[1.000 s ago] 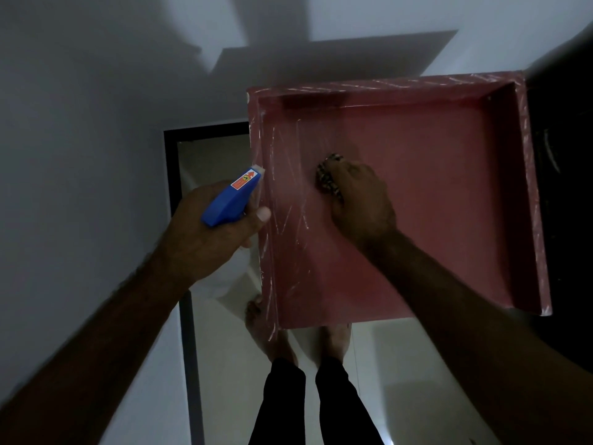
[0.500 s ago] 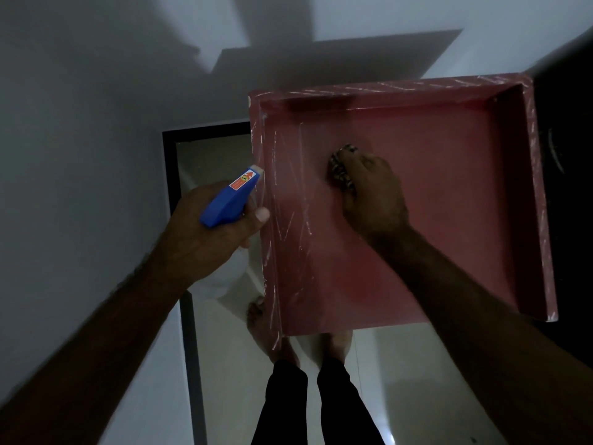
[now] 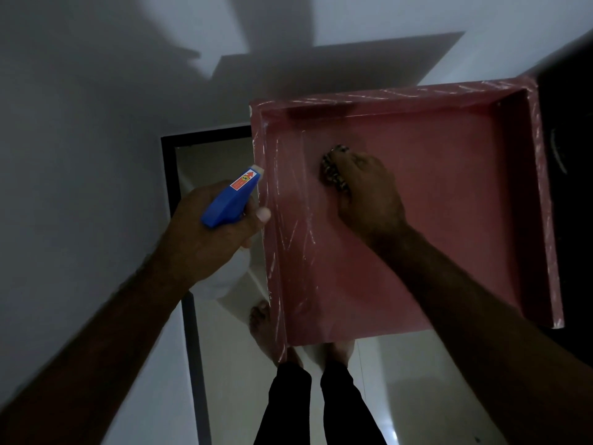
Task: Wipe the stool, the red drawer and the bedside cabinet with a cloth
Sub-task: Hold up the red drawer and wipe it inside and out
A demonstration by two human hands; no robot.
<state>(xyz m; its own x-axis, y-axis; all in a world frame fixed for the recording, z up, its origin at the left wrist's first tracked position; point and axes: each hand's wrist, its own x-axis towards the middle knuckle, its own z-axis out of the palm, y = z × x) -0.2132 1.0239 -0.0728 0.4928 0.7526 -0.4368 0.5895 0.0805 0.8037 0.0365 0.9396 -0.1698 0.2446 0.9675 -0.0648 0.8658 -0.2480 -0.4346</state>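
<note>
Drawer step in hand: red drawer [image 3: 449, 220] open before me, right hand [image 3: 369, 194] clutching cloth [image 3: 332, 170] on its floor near the left wall; left hand [image 3: 205, 239] grips spray bottle [image 3: 231, 200] beside it. Next I'd sweep rightward.

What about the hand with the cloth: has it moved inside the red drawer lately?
Yes. The right hand, holding the cloth, has slid slightly toward the far wall of the red drawer, upward in the picture.
</note>
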